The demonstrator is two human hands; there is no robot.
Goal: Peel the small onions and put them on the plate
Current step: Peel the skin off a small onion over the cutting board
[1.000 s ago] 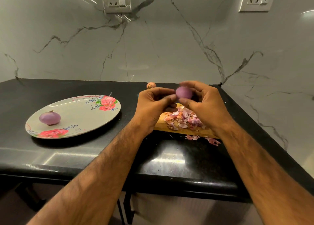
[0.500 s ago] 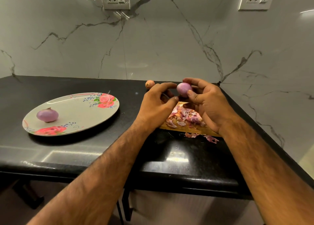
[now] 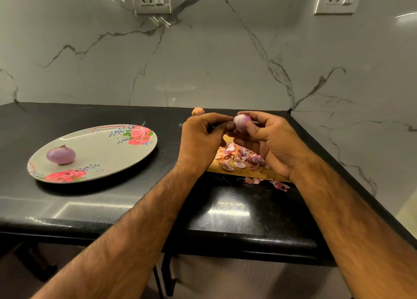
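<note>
My right hand (image 3: 268, 138) grips a small, mostly peeled purple onion (image 3: 241, 123) between thumb and fingers, above the wooden board (image 3: 239, 172). My left hand (image 3: 202, 138) is curled beside it, its fingertips touching the onion's left side. A peeled purple onion (image 3: 61, 155) lies on the left part of the floral plate (image 3: 108, 154). One unpeeled brown onion (image 3: 198, 111) sits on the black counter behind my left hand.
Onion skins (image 3: 239, 156) are heaped on the board, and a few (image 3: 268, 182) lie on the counter in front of it. The counter's right edge runs close to the board. Marble walls stand behind and to the right.
My right hand has turned the onion a little, and its thumb now lies over the onion's right side. My left fingertips have come back against the onion. The plate has not moved.
</note>
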